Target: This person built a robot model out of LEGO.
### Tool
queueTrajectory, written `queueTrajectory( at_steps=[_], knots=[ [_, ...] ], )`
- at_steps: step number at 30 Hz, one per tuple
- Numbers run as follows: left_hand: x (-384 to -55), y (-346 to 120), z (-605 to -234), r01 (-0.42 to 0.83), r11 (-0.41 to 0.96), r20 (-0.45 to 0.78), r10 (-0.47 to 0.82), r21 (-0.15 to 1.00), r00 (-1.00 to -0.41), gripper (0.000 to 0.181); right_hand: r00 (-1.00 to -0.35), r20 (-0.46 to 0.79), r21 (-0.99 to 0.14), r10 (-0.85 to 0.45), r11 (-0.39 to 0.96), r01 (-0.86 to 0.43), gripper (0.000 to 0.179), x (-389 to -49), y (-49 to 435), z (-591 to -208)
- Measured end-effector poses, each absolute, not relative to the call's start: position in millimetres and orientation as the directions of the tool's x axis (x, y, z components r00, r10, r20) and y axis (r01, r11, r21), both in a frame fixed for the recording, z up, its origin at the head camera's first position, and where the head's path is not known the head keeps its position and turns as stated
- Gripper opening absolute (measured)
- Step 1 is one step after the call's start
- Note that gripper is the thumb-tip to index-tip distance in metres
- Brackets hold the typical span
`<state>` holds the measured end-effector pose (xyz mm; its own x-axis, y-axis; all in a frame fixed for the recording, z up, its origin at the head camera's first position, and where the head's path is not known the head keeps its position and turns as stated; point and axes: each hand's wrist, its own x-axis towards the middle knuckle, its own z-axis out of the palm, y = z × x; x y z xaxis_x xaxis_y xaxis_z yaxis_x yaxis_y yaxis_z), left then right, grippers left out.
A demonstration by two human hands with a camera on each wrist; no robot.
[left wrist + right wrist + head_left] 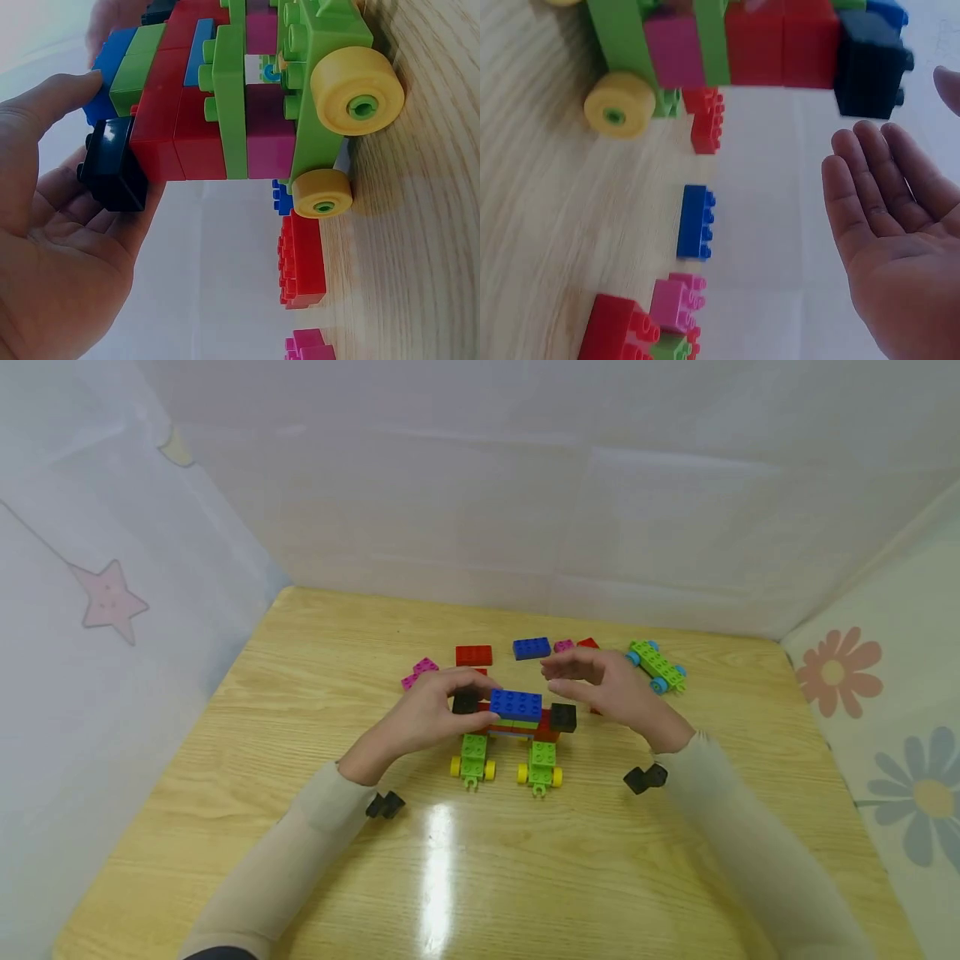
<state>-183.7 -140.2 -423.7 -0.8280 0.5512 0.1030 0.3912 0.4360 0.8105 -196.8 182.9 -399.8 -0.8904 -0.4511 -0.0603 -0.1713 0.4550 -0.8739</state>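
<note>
My left grip [431, 714] is grasping the brick build [517, 725] by its upper left part: my thumb rests on the blue top brick [515, 704] and my fingers reach round behind the left black block [465, 702]. My right grip [615, 693] is released, its fingers extended and thumb apart from them, holding nothing. It hovers just beside the right black block [563, 717], a little farther from me than that block.

The build stands between my two grips. Under its top brick come green and red layers, then magenta bricks [270, 127], and below my left grip two lime-green bases [542, 762] with yellow wheels [490, 770] down at the tabletop [360, 877].

Just beyond my left grip lie some pink bricks [425, 666] and, to their right, a red brick [474, 655]. A loose blue brick [531, 648] lies past the build, left of my right grip's fingertips. Beyond my right grip are a small pink piece [563, 646] and another red piece [588, 643], the latter partly hidden by my hand. Right of that grip, near my wrist, sits a green wheeled base [656, 666] with blue wheels.
</note>
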Motion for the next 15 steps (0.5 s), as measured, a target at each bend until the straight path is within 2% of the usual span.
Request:
queueTrajectory(
  at_steps=[7,15],
  knots=[
    [-183,-139,-423,0.389,0.437,0.102,0.550,0.811,-0.829,0.039,-0.925,-0.093,-0.846,-0.368,0.519,-0.121,0.045,-221,188,-415],
    [-184,-141,-424,0.395,0.444,0.106,0.547,0.804,-0.830,0.039,-0.949,-0.111,-0.768,-0.294,0.632,-0.106,0.063,-254,188,-435]
  ],
)
